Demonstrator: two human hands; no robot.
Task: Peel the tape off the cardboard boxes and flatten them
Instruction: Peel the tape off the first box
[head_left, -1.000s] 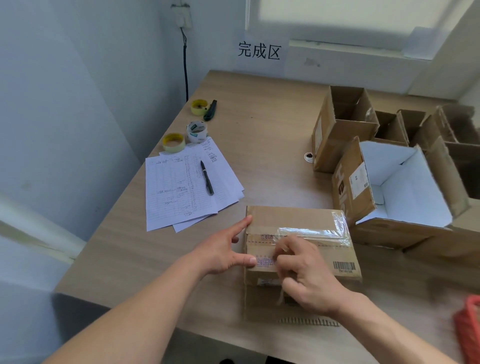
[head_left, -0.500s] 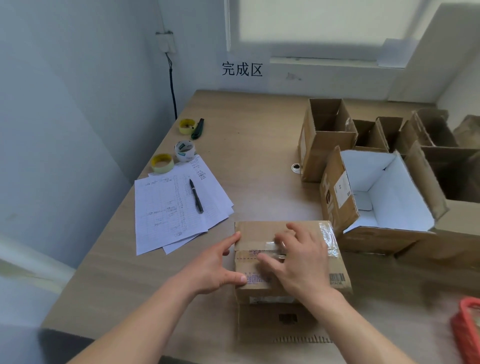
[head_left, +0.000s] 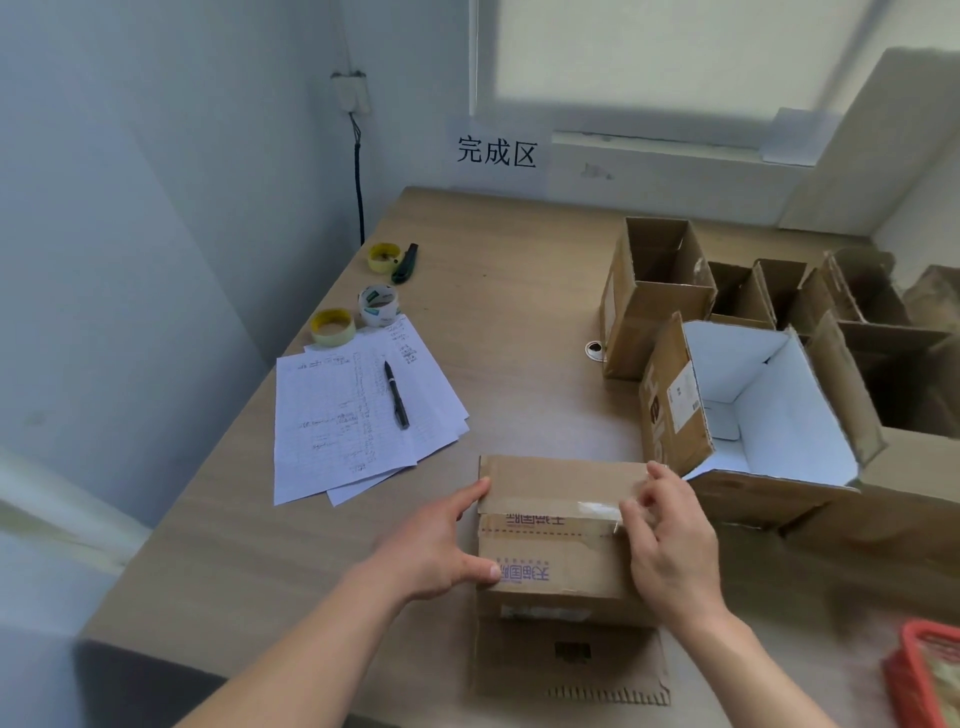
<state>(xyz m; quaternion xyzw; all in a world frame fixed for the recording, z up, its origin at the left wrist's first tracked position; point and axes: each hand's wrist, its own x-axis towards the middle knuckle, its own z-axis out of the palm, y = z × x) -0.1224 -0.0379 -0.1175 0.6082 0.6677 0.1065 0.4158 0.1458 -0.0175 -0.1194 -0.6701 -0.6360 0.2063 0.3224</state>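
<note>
While my left hand (head_left: 436, 551) braces the left end of the closed brown cardboard box (head_left: 558, 540) with purple printed characters, its forefinger lies straight along the top edge and its thumb presses flat against the near face, so the hand is spread rather than curled round anything. The box sits near the front edge of the pale wooden tabletop (head_left: 509, 291), on top of a flattened brown cardboard sheet (head_left: 566, 660). My right hand (head_left: 670, 540) is over the box's right end, fingers bent, and its fingertips (head_left: 631, 512) pinch the loose end of the clear packing tape strip (head_left: 550, 512) that runs along the top seam. Just beyond that hand stands an open brown box with a white inside (head_left: 753, 410), and more open brown cardboard boxes (head_left: 660, 296) stand behind it. To the left lie handwritten white paper sheets (head_left: 343, 421) with a black pen (head_left: 396, 395) on them, two yellow-cored tape rolls (head_left: 333, 326) and a clear tape roll (head_left: 378, 305) close by. A red plastic basket (head_left: 924, 670) shows at the lower right corner.
</note>
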